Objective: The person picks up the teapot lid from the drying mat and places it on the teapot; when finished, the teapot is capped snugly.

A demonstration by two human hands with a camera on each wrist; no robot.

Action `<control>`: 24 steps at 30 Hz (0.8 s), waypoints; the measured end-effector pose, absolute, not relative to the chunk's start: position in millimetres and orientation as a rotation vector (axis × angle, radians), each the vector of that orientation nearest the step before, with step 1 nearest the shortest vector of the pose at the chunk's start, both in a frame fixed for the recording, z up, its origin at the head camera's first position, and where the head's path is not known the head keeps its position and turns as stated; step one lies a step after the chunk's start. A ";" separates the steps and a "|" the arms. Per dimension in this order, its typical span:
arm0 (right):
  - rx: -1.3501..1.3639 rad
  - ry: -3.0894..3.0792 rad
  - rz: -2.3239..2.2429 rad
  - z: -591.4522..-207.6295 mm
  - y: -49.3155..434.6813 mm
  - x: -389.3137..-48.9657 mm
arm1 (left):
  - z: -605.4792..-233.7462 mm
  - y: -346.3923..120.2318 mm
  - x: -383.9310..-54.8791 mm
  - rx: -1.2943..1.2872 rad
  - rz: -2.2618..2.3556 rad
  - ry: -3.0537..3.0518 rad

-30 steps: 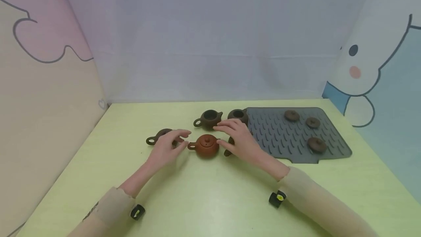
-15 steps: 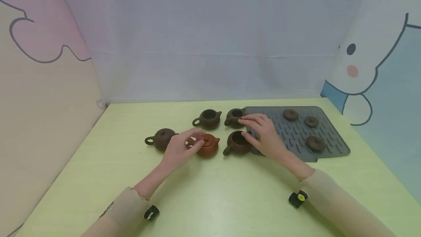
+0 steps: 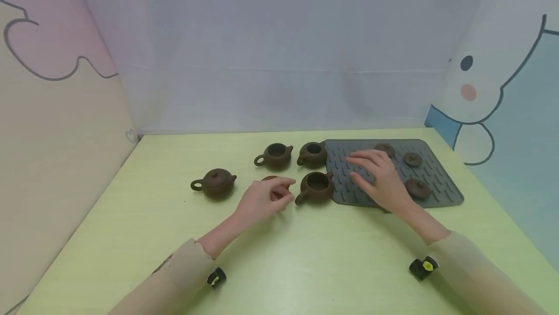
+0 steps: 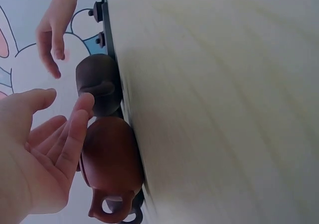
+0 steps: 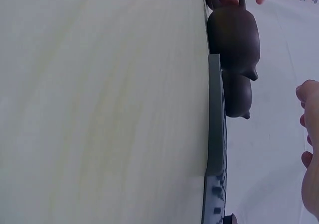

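My left hand (image 3: 265, 198) hovers above the reddish-brown teapot (image 4: 114, 157), covering most of it in the head view. Its fingers are loosely bent with nothing between them. Just right of that teapot stands a dark lidless teapot (image 3: 316, 188) by the mat's left edge. My right hand (image 3: 384, 179) is over the grey ridged mat (image 3: 342, 189), fingers apart and holding nothing. Near it on the mat lie three dark lids: a back lid (image 3: 385, 149), a small lid (image 3: 412, 159) and a front lid (image 3: 418, 189).
Two more lidless teapots stand behind, a left one (image 3: 277, 157) and a right one (image 3: 312, 155) touching the mat's edge. A dark lidded teapot (image 3: 216, 184) sits further left on the pale yellow-green table (image 3: 279, 266). A white cloth (image 3: 279, 53) hangs behind the table.
Both hands have moved right. The left has passed from beside the dark lidded teapot to over the reddish one. The right has left the lidless teapots and come over the mat.
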State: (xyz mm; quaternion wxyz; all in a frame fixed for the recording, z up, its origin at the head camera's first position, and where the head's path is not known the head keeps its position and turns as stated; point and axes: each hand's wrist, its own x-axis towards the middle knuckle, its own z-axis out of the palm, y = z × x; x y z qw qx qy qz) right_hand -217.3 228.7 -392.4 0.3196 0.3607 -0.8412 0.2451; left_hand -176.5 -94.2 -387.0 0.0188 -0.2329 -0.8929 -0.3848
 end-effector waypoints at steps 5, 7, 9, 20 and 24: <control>0.926 -2.198 0.617 -393.2 248.2 -215.7 | -388.5 -88.8 -178.3 -0.760 -1.197 -2.850; 0.908 -2.205 0.607 -392.8 255.9 -214.4 | -388.9 -86.8 -179.5 -0.762 -1.226 -2.867; 0.892 -2.213 0.593 -392.0 263.2 -212.7 | -388.8 -85.0 -180.8 -0.773 -1.238 -2.875; 0.828 -2.273 0.537 -396.6 306.9 -206.2 | -392.6 -78.6 -187.6 -0.859 -1.125 -2.907; 0.812 -2.292 0.537 -397.1 320.6 -205.4 | -395.5 -78.1 -189.7 -0.837 -1.157 -2.916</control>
